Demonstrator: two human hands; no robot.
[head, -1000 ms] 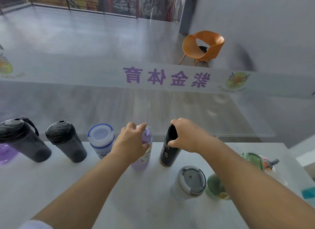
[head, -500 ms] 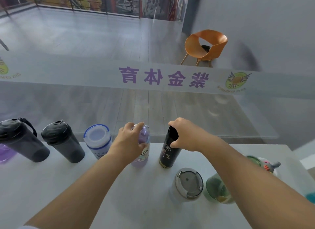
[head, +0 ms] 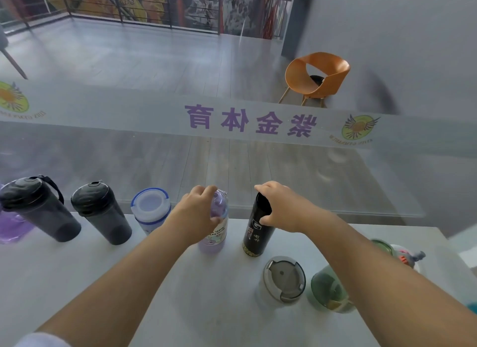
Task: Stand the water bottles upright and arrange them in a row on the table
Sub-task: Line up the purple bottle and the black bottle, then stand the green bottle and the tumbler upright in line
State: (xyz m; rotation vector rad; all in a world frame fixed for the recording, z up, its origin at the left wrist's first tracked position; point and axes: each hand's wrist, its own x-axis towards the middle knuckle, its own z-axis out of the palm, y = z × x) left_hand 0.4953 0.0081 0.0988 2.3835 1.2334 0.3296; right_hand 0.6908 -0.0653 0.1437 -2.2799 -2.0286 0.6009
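A row of upright bottles stands along the far edge of the white table (head: pixel 77 282): two dark shaker bottles (head: pixel 38 209) (head: pixel 103 215), a white bottle with a blue rim (head: pixel 151 209), a purple bottle (head: pixel 215 233) and a black bottle (head: pixel 255 235). My left hand (head: pixel 196 215) grips the top of the purple bottle. My right hand (head: pixel 281 207) grips the top of the black bottle. Nearer me stand a white tumbler with a grey lid (head: pixel 282 279) and a green bottle (head: pixel 327 290), partly hidden by my right forearm.
A purple jug (head: pixel 11 228) sits at the far left edge behind the shakers. More bottles (head: pixel 402 256) lie at the right end of the table. A glass wall with purple lettering runs just behind the table; an orange chair (head: pixel 317 78) is beyond it.
Both hands stay on the same two bottles. The view has shifted slightly; the bottles have hardly moved on the table.
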